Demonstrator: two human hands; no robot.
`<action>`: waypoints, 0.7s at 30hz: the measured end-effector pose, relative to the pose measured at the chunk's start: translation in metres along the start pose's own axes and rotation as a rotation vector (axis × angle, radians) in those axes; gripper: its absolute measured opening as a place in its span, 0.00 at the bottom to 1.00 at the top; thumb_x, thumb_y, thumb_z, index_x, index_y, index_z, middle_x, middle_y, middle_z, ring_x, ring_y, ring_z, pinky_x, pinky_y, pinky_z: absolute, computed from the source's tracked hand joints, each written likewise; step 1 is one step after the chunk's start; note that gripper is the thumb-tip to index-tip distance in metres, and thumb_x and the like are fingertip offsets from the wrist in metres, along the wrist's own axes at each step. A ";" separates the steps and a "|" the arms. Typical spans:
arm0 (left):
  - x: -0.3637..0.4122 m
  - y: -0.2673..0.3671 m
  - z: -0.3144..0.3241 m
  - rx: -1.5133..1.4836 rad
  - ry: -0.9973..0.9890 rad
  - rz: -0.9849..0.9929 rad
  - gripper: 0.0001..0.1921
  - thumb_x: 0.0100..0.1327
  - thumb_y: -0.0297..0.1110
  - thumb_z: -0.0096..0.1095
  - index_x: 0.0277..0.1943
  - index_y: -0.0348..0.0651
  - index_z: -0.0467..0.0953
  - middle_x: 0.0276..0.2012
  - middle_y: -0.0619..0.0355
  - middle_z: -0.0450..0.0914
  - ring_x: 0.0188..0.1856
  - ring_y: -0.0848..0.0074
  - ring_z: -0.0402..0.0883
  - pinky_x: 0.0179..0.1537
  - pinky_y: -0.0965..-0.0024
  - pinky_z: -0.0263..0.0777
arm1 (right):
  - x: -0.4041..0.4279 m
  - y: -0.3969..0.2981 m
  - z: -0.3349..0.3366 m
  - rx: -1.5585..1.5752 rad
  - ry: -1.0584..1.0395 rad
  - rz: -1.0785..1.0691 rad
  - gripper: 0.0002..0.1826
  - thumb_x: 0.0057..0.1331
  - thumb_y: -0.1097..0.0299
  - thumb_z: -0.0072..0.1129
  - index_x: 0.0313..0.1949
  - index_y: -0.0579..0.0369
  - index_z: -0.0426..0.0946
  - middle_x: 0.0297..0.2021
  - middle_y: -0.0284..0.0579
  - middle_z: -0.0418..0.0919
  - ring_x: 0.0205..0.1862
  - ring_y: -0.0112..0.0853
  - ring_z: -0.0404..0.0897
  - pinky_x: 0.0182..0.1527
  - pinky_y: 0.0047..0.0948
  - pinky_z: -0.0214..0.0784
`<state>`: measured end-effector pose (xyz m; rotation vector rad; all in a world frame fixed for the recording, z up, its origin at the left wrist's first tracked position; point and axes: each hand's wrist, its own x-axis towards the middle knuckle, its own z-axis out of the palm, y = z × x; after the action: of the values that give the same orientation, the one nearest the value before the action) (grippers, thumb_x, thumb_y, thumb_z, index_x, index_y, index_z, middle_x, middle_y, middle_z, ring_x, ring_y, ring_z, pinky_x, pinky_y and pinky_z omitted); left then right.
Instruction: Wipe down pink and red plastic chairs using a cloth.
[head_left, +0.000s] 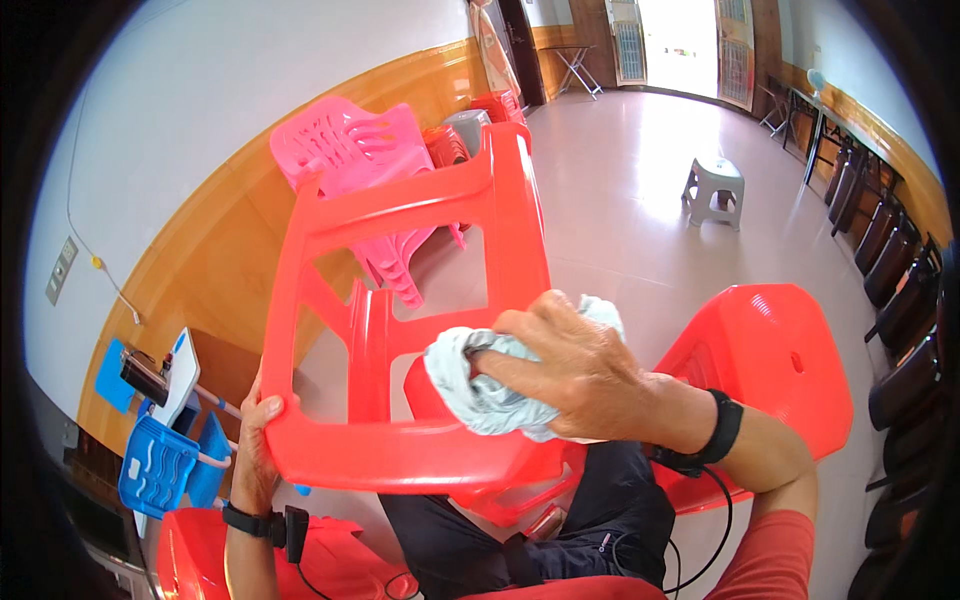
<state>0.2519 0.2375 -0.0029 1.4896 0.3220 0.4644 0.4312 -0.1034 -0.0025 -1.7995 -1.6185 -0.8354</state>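
Note:
A red plastic stool (390, 457) lies tilted on its side above my lap, its legs and crossbars pointing up and away. At its left edge my left hand (261, 427) grips the seat end near a corner, with the thumb on the near face. My right hand (570, 367) holds a bunched pale cloth (487, 390) against the stool's right side, close to the lower right corner. Part of the stool behind the cloth is hidden.
Another red stool (780, 360) stands at my right; red plastic (187, 547) shows at lower left. Stacked pink chairs (360, 142) stand by the wall. A grey stool (716, 187) is farther off. Blue children's seating (157, 465) is at left, folded dark chairs (900, 300) at right.

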 end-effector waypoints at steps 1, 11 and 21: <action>0.001 0.000 -0.007 0.000 -0.024 -0.029 0.42 0.43 0.40 0.70 0.61 0.38 0.59 0.34 0.61 0.71 0.30 0.82 0.73 0.30 0.80 0.73 | 0.006 0.002 0.007 0.025 0.050 0.002 0.15 0.41 0.74 0.59 0.33 0.55 0.75 0.34 0.44 0.69 0.35 0.38 0.67 0.28 0.34 0.66; -0.022 -0.024 -0.033 -0.180 -0.013 -0.066 0.37 0.41 0.41 0.73 0.54 0.40 0.61 0.26 0.59 0.68 0.21 0.77 0.71 0.25 0.68 0.76 | 0.096 0.152 0.076 -0.164 0.291 0.146 0.13 0.49 0.66 0.61 0.36 0.50 0.78 0.38 0.46 0.73 0.42 0.43 0.70 0.43 0.39 0.66; -0.017 0.014 -0.001 0.092 0.030 -0.189 0.36 0.43 0.39 0.72 0.53 0.36 0.60 0.34 0.49 0.74 0.30 0.65 0.80 0.28 0.65 0.78 | 0.073 0.134 0.067 -0.057 0.301 0.269 0.17 0.50 0.67 0.60 0.42 0.43 0.79 0.42 0.43 0.73 0.45 0.46 0.69 0.48 0.40 0.65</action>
<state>0.2347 0.2306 0.0100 1.5260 0.5087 0.3246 0.5750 -0.0194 0.0103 -1.7807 -1.1455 -0.9784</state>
